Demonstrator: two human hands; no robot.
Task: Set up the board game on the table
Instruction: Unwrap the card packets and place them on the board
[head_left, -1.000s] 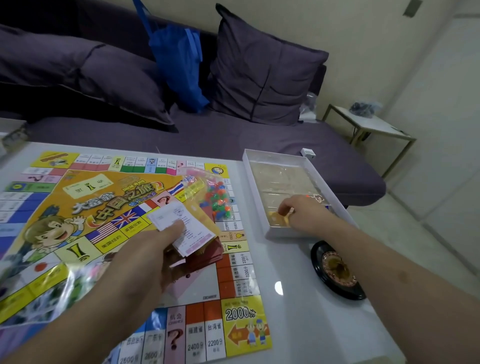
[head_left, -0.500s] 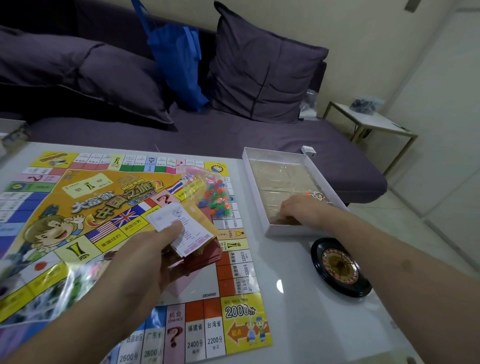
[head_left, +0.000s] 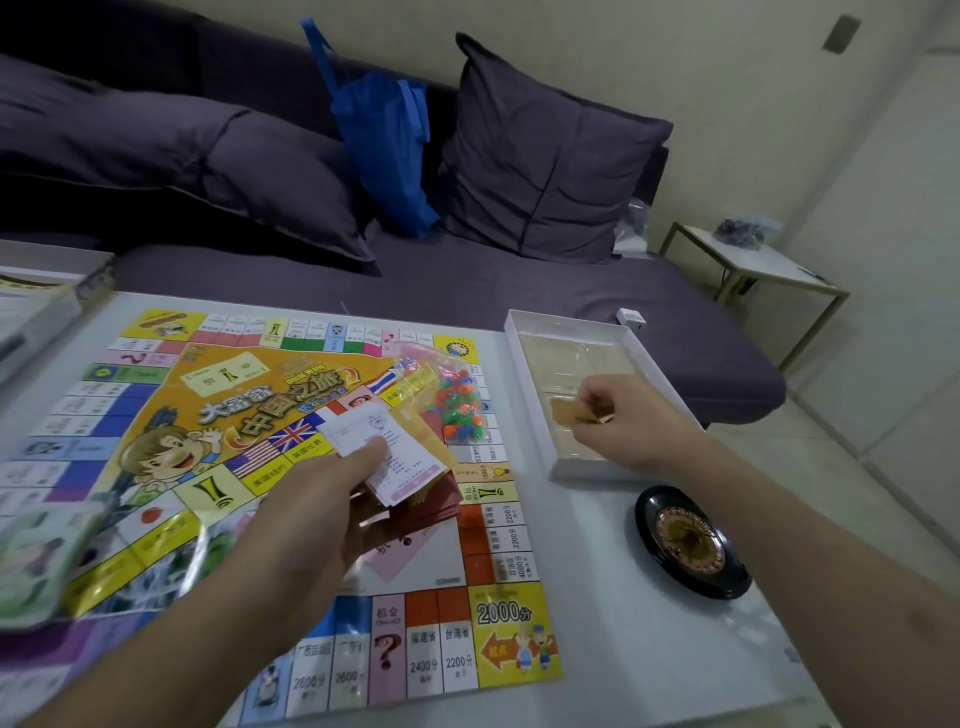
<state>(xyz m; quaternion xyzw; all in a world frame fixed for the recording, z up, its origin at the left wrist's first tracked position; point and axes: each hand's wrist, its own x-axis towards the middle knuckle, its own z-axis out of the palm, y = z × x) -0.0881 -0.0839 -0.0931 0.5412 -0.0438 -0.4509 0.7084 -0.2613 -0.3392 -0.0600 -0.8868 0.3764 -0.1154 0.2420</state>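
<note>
The colourful game board (head_left: 156, 415) lies flat on the white table (head_left: 597, 649). Above its middle, my left hand (head_left: 317, 514) holds a stack of cards (head_left: 384, 447), white and pink on top, red beneath. A clear bag of small coloured tokens (head_left: 454, 402) rests on the board's right side. To the right sits the open white game box (head_left: 524, 364). Over its near end my right hand (head_left: 623, 421) pinches a small tan card (head_left: 569, 413).
A black roulette wheel (head_left: 691, 543) sits on the table near my right forearm. A clear plastic packet (head_left: 36, 561) lies on the board's left edge. Behind the table is a purple sofa (head_left: 467, 291) with cushions and a blue bag (head_left: 384, 140); a side table (head_left: 753, 265) stands at right.
My right hand has lifted out of the box's near end with a small tan card pinched in its fingers. My left hand keeps holding its card stack in about the same place.
</note>
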